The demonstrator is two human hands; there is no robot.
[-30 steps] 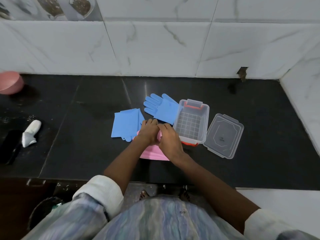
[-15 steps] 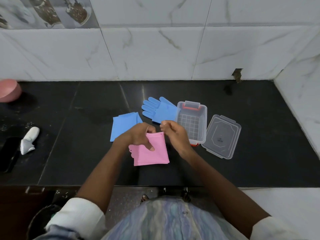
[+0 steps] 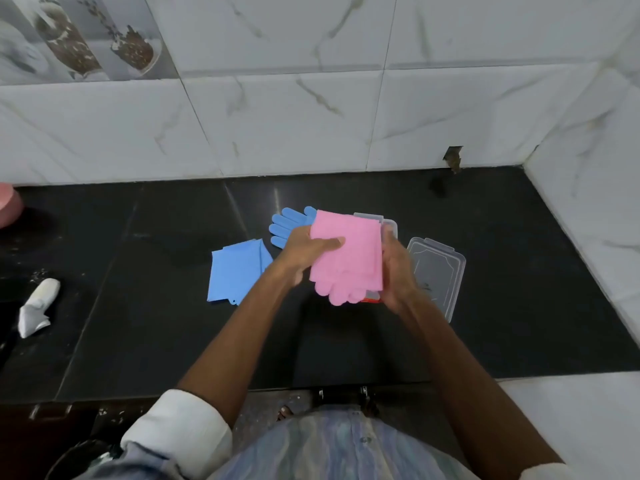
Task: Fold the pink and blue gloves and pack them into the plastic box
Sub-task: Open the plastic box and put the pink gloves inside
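The folded pink gloves (image 3: 349,258) are held up in the air over the clear plastic box (image 3: 390,227), hiding most of it. My left hand (image 3: 306,252) grips their left edge with the thumb on top. My right hand (image 3: 398,271) holds their right edge. A folded blue glove (image 3: 235,271) lies flat on the black counter to the left. An unfolded blue glove (image 3: 289,225) lies behind my left hand, fingers pointing left.
The box's clear lid (image 3: 437,271) lies on the counter right of the box. A white crumpled tube (image 3: 36,306) sits at the left, a pink bowl (image 3: 8,206) at the far left edge. Tiled walls close off the back and right.
Both hands lifted the folded pink gloves off the counter and carried them up and right, over the plastic box.
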